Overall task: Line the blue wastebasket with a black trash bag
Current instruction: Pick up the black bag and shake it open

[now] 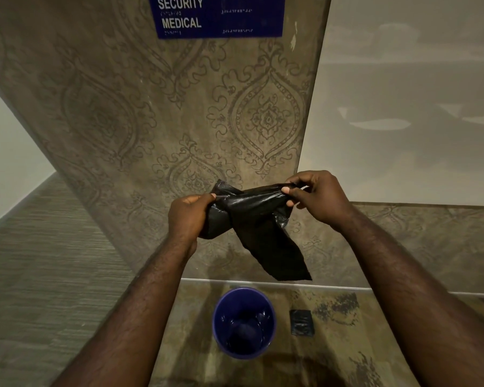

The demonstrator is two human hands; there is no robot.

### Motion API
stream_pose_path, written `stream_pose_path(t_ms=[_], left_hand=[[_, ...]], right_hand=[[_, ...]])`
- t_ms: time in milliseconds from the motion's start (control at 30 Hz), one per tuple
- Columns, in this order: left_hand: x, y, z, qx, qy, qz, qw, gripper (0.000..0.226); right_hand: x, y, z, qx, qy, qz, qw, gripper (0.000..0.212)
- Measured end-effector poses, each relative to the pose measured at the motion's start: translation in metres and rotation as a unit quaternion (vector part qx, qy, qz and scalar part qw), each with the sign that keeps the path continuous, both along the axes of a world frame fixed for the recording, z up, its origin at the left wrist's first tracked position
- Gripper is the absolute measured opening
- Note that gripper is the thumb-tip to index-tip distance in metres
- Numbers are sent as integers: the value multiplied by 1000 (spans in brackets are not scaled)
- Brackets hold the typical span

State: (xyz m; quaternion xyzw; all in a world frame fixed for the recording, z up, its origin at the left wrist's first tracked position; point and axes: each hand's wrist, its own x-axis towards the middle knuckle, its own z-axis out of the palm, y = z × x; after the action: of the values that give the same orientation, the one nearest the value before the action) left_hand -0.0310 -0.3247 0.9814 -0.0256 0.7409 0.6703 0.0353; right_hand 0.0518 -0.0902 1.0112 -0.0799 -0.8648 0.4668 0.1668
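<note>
Gripping the crumpled black plastic trash bag (252,216) between my left hand (189,216) and right hand (315,198), above the empty round blue wastebasket (244,322), I risk tearing the film while separating its mouth.

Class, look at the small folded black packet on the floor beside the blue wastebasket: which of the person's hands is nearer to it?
Right. The right hand is raised roughly above the folded black packet; the left hand is farther over, above the wastebasket's other side.

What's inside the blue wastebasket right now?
The blue wastebasket looks unlined and empty: only its glossy blue walls and floor show. The black trash bag is above it, held in the left hand and right hand.
</note>
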Motion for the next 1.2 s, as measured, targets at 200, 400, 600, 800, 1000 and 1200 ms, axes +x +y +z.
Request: stream_pose_path(t_ms=[200,400,600,800,1000,1200], left_hand=[[2,-4,-3,50,-8,-22,998,20],[8,-6,-4,-2,90,-41,995,23],[7,-20,-13,-41,168,-48,984,17],[3,-33,-14,-95,258,-60,960,6],[-10,-45,-21,-178,362,-62,913,15],[-4,-48,-25,-251,413,-151,863,18]], right_hand=[[7,2,0,-31,19,-28,999,9],[9,-1,3,-42,21,-36,998,11],[13,7,2,-120,16,-83,989,14],[12,20,-3,-182,-5,-140,973,12],[11,24,-13,-250,-28,-160,954,10],[8,20,-16,-277,4,-130,952,11]])
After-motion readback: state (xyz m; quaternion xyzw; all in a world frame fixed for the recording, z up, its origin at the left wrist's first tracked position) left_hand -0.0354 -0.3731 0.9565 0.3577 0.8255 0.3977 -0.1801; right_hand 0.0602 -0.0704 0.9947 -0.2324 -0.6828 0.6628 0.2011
